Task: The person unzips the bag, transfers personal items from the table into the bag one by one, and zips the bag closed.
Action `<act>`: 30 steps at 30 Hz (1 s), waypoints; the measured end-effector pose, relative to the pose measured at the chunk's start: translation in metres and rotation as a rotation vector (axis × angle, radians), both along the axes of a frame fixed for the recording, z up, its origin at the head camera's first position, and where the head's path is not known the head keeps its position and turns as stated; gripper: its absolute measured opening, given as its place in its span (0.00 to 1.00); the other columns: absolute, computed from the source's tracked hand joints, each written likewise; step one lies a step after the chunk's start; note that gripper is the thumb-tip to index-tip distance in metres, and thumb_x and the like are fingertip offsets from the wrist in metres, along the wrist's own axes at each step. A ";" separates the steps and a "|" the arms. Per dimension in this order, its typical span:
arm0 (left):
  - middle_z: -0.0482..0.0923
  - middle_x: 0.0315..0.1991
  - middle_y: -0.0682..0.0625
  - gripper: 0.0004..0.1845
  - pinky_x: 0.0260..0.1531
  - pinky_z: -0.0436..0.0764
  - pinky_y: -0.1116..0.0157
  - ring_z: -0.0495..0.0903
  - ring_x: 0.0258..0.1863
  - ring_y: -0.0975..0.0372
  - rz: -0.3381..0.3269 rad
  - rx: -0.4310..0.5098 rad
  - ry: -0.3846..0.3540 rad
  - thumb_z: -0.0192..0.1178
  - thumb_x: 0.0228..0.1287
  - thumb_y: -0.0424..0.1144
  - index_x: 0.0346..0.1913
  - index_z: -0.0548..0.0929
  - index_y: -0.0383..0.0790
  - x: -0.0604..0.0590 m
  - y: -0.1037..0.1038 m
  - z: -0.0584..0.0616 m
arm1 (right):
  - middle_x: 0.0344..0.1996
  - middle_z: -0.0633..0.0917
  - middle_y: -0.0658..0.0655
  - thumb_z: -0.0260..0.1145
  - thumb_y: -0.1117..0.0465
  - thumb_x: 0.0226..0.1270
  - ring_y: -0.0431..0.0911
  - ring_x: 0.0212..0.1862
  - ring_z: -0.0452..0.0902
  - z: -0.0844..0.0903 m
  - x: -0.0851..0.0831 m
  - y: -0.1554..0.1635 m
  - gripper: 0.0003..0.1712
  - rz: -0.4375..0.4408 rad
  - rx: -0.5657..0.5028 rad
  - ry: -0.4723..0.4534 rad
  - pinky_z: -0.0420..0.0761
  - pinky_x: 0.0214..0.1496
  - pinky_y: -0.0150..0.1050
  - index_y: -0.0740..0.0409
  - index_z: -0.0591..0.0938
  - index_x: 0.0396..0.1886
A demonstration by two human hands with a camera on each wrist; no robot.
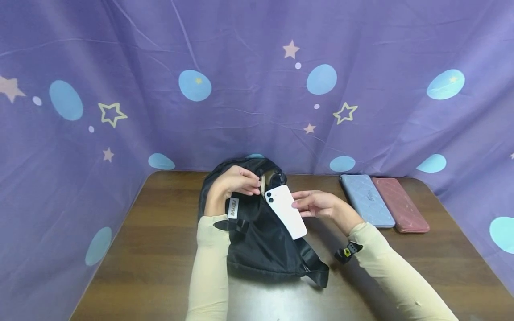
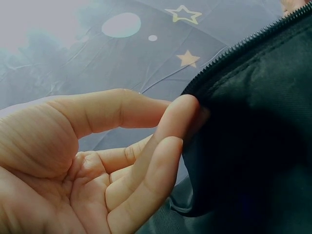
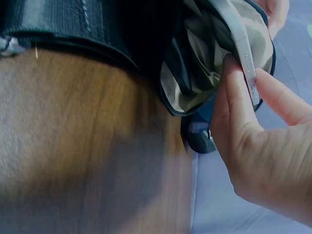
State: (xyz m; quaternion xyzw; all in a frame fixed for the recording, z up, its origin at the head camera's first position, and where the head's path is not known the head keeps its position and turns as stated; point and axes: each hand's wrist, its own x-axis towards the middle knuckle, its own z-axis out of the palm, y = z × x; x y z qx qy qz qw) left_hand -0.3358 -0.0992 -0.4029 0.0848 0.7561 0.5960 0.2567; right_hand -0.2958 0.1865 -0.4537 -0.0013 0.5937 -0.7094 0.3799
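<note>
A black backpack (image 1: pixel 265 245) with a white label lies on the table, its zipped opening parted at the upper right. My left hand (image 1: pixel 238 180) pinches the edge of that opening between thumb and fingers; the zipper teeth (image 2: pixel 234 48) run along the fabric beside the fingertips in the left wrist view. A white smartphone (image 1: pixel 286 211) is pinched by its edge in my right hand (image 1: pixel 317 205), back side up with the cameras toward the opening. In the right wrist view the phone (image 3: pixel 243 53) overlaps the bag's beige lining (image 3: pixel 202 53), thumb on one face and fingers on the other.
To the right, a light blue wallet (image 1: pixel 367 200) and a dusty red wallet (image 1: pixel 401 205) lie side by side on the wooden table (image 1: pixel 160 258). A purple curtain (image 1: pixel 257 111) hangs behind. A black strap (image 1: pixel 317 269) trails off the bag's lower right.
</note>
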 end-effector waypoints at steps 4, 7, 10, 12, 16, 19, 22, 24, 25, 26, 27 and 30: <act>0.86 0.27 0.52 0.17 0.31 0.87 0.72 0.86 0.25 0.67 -0.002 -0.003 0.007 0.63 0.66 0.27 0.56 0.80 0.21 0.000 -0.002 0.000 | 0.39 0.88 0.49 0.49 0.76 0.77 0.39 0.43 0.86 -0.002 0.002 -0.008 0.27 0.035 -0.002 -0.001 0.87 0.47 0.34 0.72 0.61 0.73; 0.85 0.26 0.52 0.17 0.30 0.87 0.72 0.86 0.24 0.67 -0.001 -0.003 0.008 0.63 0.66 0.27 0.55 0.80 0.21 0.002 -0.003 0.001 | 0.39 0.88 0.48 0.49 0.75 0.77 0.39 0.42 0.86 -0.003 0.002 -0.012 0.27 0.048 0.017 -0.002 0.87 0.47 0.33 0.72 0.61 0.73; 0.85 0.25 0.53 0.16 0.29 0.86 0.73 0.86 0.24 0.67 -0.007 0.001 0.010 0.63 0.66 0.27 0.54 0.80 0.21 0.001 0.000 -0.002 | 0.38 0.88 0.48 0.50 0.75 0.77 0.38 0.42 0.86 -0.004 0.002 -0.014 0.27 0.048 0.037 -0.004 0.87 0.46 0.33 0.73 0.62 0.72; 0.85 0.25 0.53 0.16 0.29 0.86 0.73 0.86 0.23 0.68 -0.010 0.002 0.010 0.63 0.66 0.27 0.54 0.81 0.21 0.001 0.002 -0.003 | 0.38 0.88 0.48 0.51 0.75 0.77 0.38 0.41 0.86 -0.006 0.001 -0.015 0.27 0.040 0.044 -0.006 0.87 0.45 0.32 0.73 0.61 0.73; 0.85 0.26 0.52 0.16 0.29 0.87 0.72 0.86 0.23 0.68 -0.017 -0.008 0.016 0.63 0.66 0.28 0.54 0.81 0.22 0.002 0.005 -0.004 | 0.37 0.88 0.49 0.51 0.75 0.77 0.38 0.41 0.86 -0.011 0.000 -0.019 0.28 0.017 0.037 -0.013 0.88 0.44 0.32 0.74 0.60 0.74; 0.85 0.26 0.51 0.15 0.30 0.87 0.72 0.86 0.24 0.67 -0.021 -0.009 0.021 0.63 0.66 0.28 0.53 0.82 0.22 0.003 0.005 -0.003 | 0.37 0.88 0.48 0.50 0.75 0.77 0.38 0.41 0.86 -0.012 -0.001 -0.022 0.29 -0.005 0.022 -0.009 0.87 0.45 0.31 0.75 0.58 0.75; 0.86 0.26 0.51 0.15 0.30 0.87 0.71 0.86 0.24 0.67 -0.012 -0.005 0.023 0.63 0.66 0.28 0.52 0.82 0.22 0.005 0.004 -0.003 | 0.37 0.88 0.48 0.49 0.75 0.78 0.38 0.41 0.85 -0.013 -0.003 -0.023 0.30 -0.017 0.005 -0.003 0.87 0.45 0.31 0.75 0.55 0.76; 0.86 0.26 0.51 0.15 0.30 0.87 0.71 0.86 0.24 0.67 -0.006 -0.005 0.021 0.63 0.66 0.28 0.52 0.82 0.23 0.006 0.003 -0.002 | 0.37 0.88 0.48 0.49 0.75 0.78 0.38 0.41 0.85 -0.014 -0.004 -0.024 0.31 -0.021 0.001 -0.016 0.87 0.45 0.31 0.75 0.55 0.76; 0.86 0.26 0.51 0.14 0.30 0.87 0.72 0.86 0.24 0.67 0.000 -0.006 0.021 0.63 0.66 0.28 0.52 0.82 0.23 0.007 0.002 -0.002 | 0.37 0.88 0.48 0.49 0.75 0.78 0.38 0.41 0.85 -0.014 -0.005 -0.024 0.30 -0.014 0.001 -0.019 0.87 0.45 0.31 0.74 0.55 0.76; 0.86 0.26 0.51 0.14 0.30 0.87 0.71 0.86 0.24 0.67 0.004 -0.006 0.021 0.64 0.66 0.28 0.52 0.82 0.23 0.007 0.001 -0.001 | 0.37 0.88 0.48 0.49 0.75 0.78 0.38 0.41 0.85 -0.015 -0.005 -0.025 0.30 -0.007 0.004 -0.021 0.87 0.45 0.31 0.74 0.55 0.76; 0.86 0.26 0.51 0.14 0.30 0.87 0.71 0.86 0.24 0.67 0.009 -0.007 0.022 0.64 0.66 0.28 0.52 0.82 0.23 0.008 0.000 0.000 | 0.37 0.88 0.48 0.49 0.75 0.78 0.38 0.41 0.85 -0.015 -0.005 -0.025 0.30 -0.001 0.008 -0.024 0.87 0.45 0.31 0.74 0.56 0.76; 0.87 0.26 0.50 0.14 0.30 0.87 0.71 0.87 0.24 0.66 0.015 -0.010 0.031 0.64 0.65 0.28 0.52 0.83 0.23 0.009 -0.002 0.002 | 0.37 0.87 0.48 0.50 0.74 0.78 0.38 0.41 0.85 -0.017 -0.006 -0.027 0.28 0.009 0.023 -0.021 0.87 0.45 0.31 0.74 0.58 0.74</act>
